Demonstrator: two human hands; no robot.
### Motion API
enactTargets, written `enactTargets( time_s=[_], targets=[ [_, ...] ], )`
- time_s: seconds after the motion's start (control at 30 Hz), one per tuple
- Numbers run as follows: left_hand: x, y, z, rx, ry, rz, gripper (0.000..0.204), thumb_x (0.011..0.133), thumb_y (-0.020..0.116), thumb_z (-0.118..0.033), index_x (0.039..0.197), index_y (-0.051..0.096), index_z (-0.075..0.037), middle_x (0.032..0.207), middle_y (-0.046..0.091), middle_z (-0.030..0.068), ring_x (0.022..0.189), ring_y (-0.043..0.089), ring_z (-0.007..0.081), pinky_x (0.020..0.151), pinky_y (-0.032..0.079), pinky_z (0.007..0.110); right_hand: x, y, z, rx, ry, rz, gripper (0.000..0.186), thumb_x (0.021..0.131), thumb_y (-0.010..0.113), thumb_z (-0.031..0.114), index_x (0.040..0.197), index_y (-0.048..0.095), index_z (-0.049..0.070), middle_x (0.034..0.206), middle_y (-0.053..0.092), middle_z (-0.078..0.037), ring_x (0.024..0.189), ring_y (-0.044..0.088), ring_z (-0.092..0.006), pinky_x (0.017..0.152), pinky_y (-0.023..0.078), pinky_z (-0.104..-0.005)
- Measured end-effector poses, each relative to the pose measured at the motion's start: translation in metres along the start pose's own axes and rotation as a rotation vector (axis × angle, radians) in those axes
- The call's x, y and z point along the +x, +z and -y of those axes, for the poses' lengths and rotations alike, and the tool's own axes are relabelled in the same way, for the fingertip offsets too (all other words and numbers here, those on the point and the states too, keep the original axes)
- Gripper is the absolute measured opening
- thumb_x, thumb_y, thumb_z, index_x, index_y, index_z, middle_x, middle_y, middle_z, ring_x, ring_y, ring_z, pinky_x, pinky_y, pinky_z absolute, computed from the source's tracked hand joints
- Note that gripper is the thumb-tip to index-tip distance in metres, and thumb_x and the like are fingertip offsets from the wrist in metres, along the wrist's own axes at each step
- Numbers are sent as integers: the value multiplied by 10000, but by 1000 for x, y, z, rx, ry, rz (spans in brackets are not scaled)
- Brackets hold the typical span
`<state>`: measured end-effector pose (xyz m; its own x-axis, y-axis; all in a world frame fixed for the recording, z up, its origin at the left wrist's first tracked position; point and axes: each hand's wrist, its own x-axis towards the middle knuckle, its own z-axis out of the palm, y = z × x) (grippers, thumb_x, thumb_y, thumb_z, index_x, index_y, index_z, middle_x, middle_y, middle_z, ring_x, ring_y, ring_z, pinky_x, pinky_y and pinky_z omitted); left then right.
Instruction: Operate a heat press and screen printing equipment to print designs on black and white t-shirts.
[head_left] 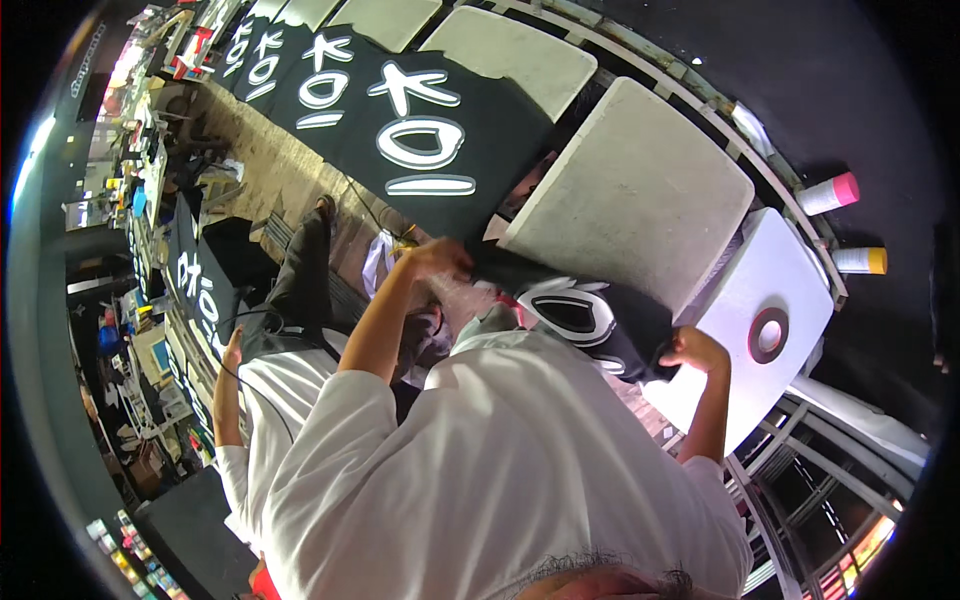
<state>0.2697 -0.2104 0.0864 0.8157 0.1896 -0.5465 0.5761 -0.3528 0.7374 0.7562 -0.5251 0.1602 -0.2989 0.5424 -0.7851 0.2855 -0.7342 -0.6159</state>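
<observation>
A long black cloth banner (400,120) with large white painted shapes runs from the upper left across several white tabletops (640,190). Its near end (590,315) hangs bunched between my two hands, in front of my white shirt. My left hand (438,258) grips the banner's edge at the gap beside the tabletops. My right hand (695,350) is closed on the banner's corner above a smaller white table (770,270).
A roll of brown tape (768,335) lies on the smaller white table. Two spray cans, one pink-capped (830,193) and one yellow-capped (860,260), stand beyond the railing. Another person in a white shirt and black trousers (290,300) stands at my left. Cluttered shelves line the far left.
</observation>
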Motion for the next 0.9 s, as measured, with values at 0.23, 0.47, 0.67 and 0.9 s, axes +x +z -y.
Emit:
enactTargets(
  time_s=[0.23, 0.47, 0.67, 0.9],
  targets=[
    [-117, 39, 40, -262, -593, -443, 111, 721, 718, -27, 831, 704, -14, 729, 671, 61, 666, 606, 133, 621, 482, 289, 22, 48, 89, -43, -172, 332, 238, 762, 717, 49, 969, 638, -40, 755, 598, -5, 714, 520, -87, 677, 445, -276],
    [-238, 4, 92, -514, -385, -1541, 343, 649, 443, 157, 886, 657, 32, 830, 631, 66, 675, 522, 128, 637, 409, 245, 76, 102, 198, 20, -558, 71, 172, 873, 628, 133, 965, 663, -8, 725, 653, -62, 659, 539, -100, 628, 440, -298],
    [-270, -92, 73, -580, -248, -1851, 177, 857, 572, 15, 969, 709, 20, 719, 593, -25, 594, 440, 25, 538, 302, 190, 128, 146, 230, -169, -596, 1, 205, 913, 580, 194, 995, 668, 29, 736, 636, -139, 646, 547, -127, 639, 439, -318],
    [-271, -187, 165, -836, 144, -1389, 161, 886, 554, 1, 1011, 649, 37, 1011, 675, 110, 950, 615, 178, 882, 450, 288, 211, 178, 236, -236, -385, -186, 249, 908, 596, 237, 1047, 664, 43, 846, 676, -171, 725, 625, -201, 709, 465, -335]
  ],
)
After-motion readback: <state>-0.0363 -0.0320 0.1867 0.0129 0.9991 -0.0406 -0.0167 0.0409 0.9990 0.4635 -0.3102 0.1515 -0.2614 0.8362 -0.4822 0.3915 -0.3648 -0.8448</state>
